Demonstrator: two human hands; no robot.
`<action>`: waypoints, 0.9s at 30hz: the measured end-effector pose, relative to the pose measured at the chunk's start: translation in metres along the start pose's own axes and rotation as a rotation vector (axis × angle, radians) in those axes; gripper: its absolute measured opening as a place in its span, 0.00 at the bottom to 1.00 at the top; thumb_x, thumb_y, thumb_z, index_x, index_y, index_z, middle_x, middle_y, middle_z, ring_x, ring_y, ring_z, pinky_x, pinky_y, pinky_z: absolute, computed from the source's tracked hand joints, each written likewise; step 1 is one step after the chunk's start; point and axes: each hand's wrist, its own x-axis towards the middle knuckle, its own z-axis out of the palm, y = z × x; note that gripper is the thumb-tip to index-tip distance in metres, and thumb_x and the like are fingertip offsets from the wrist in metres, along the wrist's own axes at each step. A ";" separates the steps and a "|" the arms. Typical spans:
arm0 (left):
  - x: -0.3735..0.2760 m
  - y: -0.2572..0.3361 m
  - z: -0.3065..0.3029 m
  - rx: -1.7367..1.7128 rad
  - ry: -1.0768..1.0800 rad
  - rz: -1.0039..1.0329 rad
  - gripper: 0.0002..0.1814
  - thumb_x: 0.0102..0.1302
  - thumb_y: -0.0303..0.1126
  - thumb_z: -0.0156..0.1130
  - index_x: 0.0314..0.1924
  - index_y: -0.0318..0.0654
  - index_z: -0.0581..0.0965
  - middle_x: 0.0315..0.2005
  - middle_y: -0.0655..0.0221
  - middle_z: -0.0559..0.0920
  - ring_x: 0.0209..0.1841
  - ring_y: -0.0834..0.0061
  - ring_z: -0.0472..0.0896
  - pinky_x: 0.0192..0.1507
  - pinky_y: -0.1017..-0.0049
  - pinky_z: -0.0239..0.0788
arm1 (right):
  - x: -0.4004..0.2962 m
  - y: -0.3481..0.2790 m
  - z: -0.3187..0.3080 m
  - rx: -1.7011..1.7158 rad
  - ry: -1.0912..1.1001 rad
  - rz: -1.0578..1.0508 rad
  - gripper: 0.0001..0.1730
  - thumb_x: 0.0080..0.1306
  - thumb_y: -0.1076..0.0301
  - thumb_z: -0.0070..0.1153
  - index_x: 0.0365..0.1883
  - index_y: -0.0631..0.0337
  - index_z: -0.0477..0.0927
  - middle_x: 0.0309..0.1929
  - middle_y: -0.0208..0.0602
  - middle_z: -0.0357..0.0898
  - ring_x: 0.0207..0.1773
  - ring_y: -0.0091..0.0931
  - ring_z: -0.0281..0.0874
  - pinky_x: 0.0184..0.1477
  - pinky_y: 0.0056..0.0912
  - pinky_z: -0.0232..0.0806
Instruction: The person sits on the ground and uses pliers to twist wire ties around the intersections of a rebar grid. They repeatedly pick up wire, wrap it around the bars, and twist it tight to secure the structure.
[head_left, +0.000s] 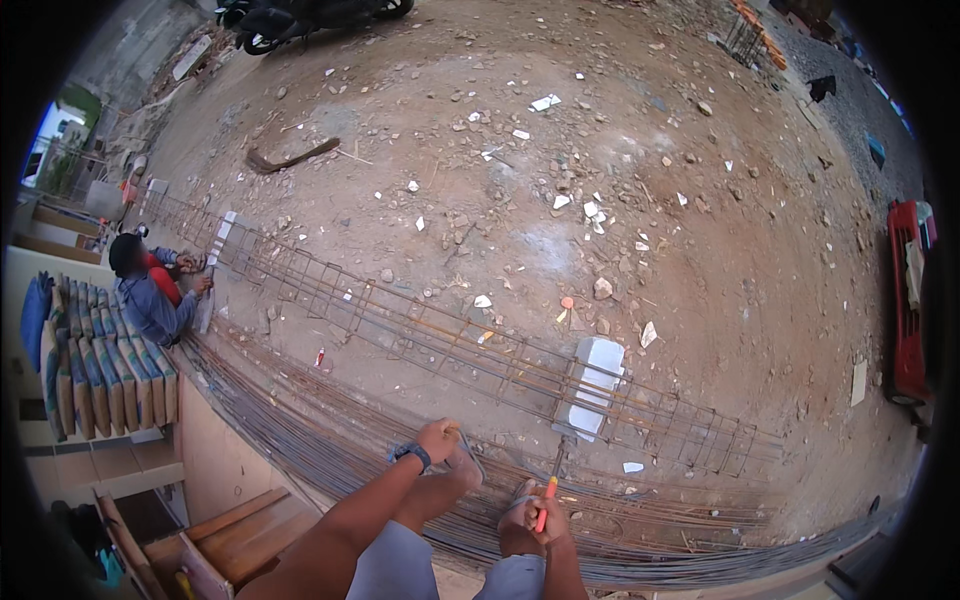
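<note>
My right hand (553, 521) grips a hand tool with an orange handle (547, 504). Its dark metal end points toward a white block (596, 386), and I cannot tell whether they touch. My left hand (437, 441), with a dark watch (414, 452) on its wrist, has curled fingers near my knee; whether they pinch something thin is too small to tell. Before me a long steel rebar cage (420, 319) runs from far left to lower right, resting across the white block and a second white block (223, 231).
Long loose rebar (300, 427) lies between the cage and my feet. At the left a person (154, 289) crouches beside stacked filled sacks (105, 367). Stones and white shards (592, 214) litter the dirt. A motorcycle (300, 22) stands at the back, a red vehicle (906, 300) at the right.
</note>
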 end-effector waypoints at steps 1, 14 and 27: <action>-0.007 -0.002 -0.020 -0.025 0.021 -0.041 0.19 0.68 0.39 0.61 0.54 0.38 0.81 0.40 0.57 0.88 0.43 0.59 0.87 0.47 0.64 0.78 | -0.003 -0.011 0.024 -0.258 0.275 -0.037 0.18 0.70 0.60 0.60 0.52 0.62 0.77 0.22 0.28 0.74 0.18 0.21 0.73 0.20 0.26 0.67; -0.055 -0.029 -0.248 -0.297 -0.145 -0.389 0.20 0.69 0.40 0.65 0.56 0.38 0.82 0.42 0.62 0.88 0.42 0.73 0.86 0.48 0.72 0.77 | 0.098 -0.209 0.364 -2.025 0.559 -0.892 0.33 0.65 0.79 0.56 0.71 0.54 0.70 0.72 0.55 0.63 0.75 0.49 0.60 0.72 0.64 0.58; 0.042 -0.062 -0.479 -0.740 0.294 -0.520 0.18 0.70 0.35 0.64 0.54 0.28 0.81 0.38 0.65 0.87 0.38 0.75 0.86 0.42 0.72 0.77 | 0.220 -0.357 0.783 -0.806 -0.098 -1.578 0.22 0.77 0.62 0.46 0.63 0.65 0.71 0.69 0.56 0.66 0.74 0.48 0.63 0.75 0.52 0.55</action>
